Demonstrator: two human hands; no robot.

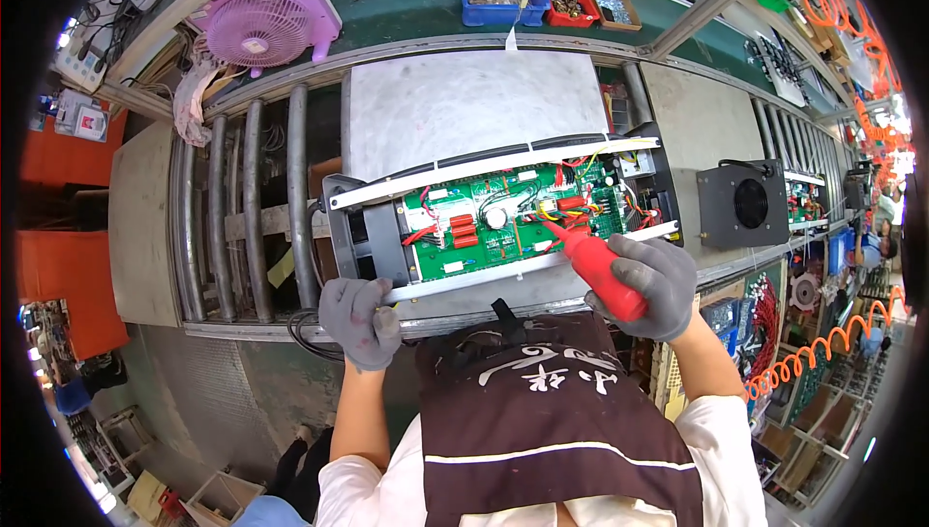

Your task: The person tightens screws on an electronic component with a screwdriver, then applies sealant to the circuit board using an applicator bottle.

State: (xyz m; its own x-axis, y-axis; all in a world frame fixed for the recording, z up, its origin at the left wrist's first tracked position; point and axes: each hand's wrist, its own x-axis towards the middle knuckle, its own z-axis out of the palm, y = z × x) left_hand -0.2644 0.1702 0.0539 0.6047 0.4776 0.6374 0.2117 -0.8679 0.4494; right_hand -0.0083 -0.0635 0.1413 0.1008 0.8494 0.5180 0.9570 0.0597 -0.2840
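Note:
My right hand point(658, 285), in a grey glove, is closed round a red squeeze bottle point(602, 271) with a tapered nozzle. The nozzle tilts up and left over a green circuit board point(498, 248), near its coloured wires. This board sits inside an open black-and-white metal chassis point(387, 246), among red components and a round white-topped part. My left hand point(361, 322), gloved in grey too, has its fingers curled at the left end of the chassis's near white rail point(474, 278). Whether they grip it firmly is hard to see.
A pale board point(474, 91) lies under the chassis on a roller conveyor point(254, 208). Further right stands a black unit with a fan point(745, 203). Beyond are a pink fan point(261, 26), a blue bin point(501, 6) and a red parts tray point(566, 0). Orange coiled hoses point(823, 348) hang at right.

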